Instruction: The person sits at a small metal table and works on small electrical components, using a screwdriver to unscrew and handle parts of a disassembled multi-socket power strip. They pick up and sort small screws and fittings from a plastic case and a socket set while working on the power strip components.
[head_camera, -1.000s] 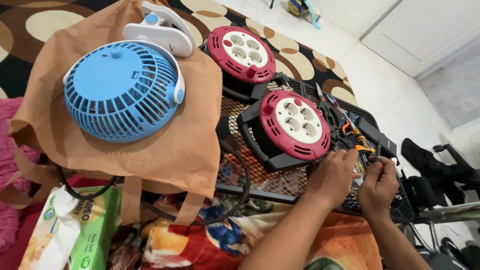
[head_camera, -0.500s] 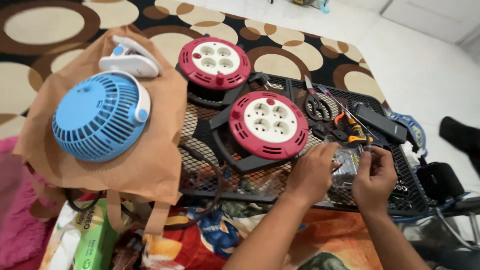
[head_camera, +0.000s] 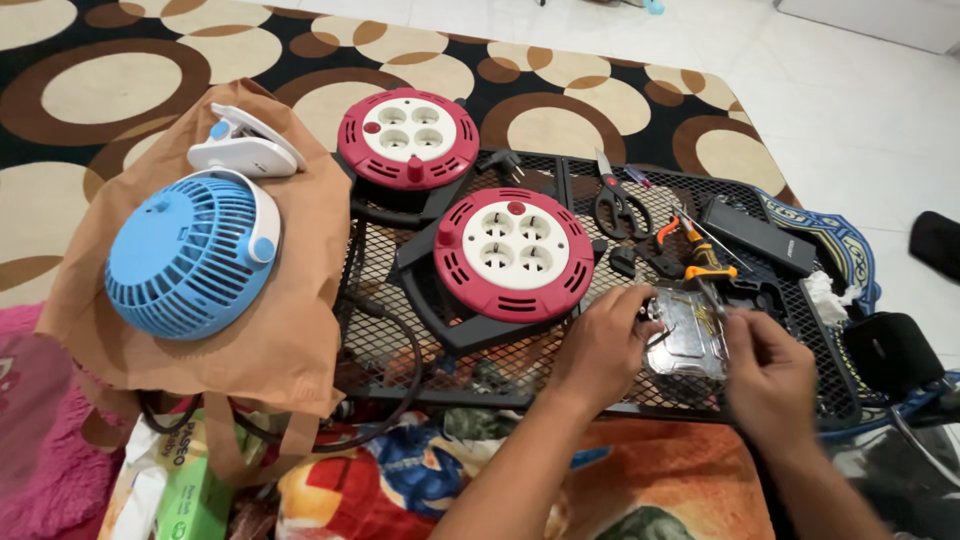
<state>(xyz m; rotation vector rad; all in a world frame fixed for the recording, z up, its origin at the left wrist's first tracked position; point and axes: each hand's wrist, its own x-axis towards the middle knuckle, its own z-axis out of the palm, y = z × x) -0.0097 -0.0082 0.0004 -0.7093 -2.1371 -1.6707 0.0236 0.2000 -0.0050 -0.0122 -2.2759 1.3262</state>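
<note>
Both hands, left hand (head_camera: 603, 345) and right hand (head_camera: 768, 370), are pinching a small clear packet (head_camera: 688, 335) over the mesh rack (head_camera: 560, 385), and it looks unopened so far, tools untouched.

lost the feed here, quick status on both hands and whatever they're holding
Left hand and right hand both grip small clear plastic packet over black mesh rack. Red cable reel sits just left of it, screwdriver behind.

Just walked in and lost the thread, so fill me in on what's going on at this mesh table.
A person sits at a black mesh table, both hands on a small clear plastic piece. The left hand steadies its near side; the right hand works its other edge. Two red cable reels with white sockets, scissors and orange-handled pliers lie nearby, untouched. A blue fan rests on a brown bag.
</note>
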